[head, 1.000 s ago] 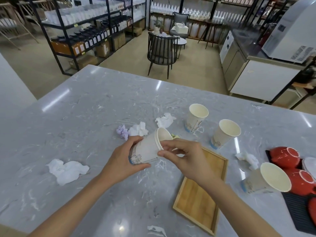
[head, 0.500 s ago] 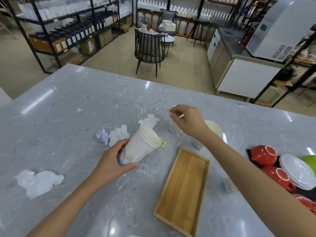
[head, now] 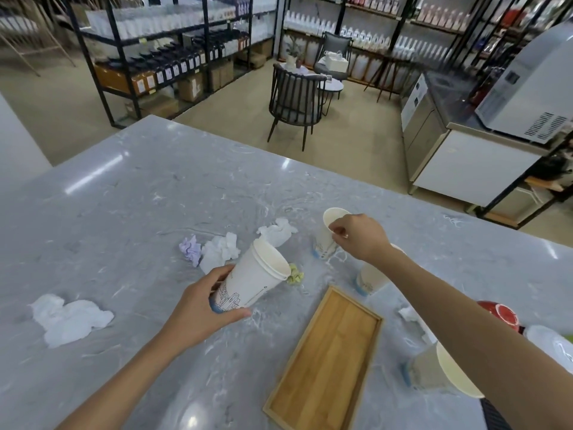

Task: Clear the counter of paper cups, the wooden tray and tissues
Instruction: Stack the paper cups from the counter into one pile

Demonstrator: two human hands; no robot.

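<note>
Nearest, a paper cup (head: 440,372) stands on the grey counter (head: 130,218) under the right forearm, beside the wooden tray (head: 325,358). The left hand (head: 201,308) grips a tilted stack of cups (head: 252,280) above the counter. A white tissue (head: 69,318) lies to the left. Farther off, the right hand (head: 356,240) pinches the rim of another cup (head: 327,237); crumpled tissues (head: 218,251) lie nearby.

Bright, glare-streaked counter (head: 130,193), warped edges
</note>
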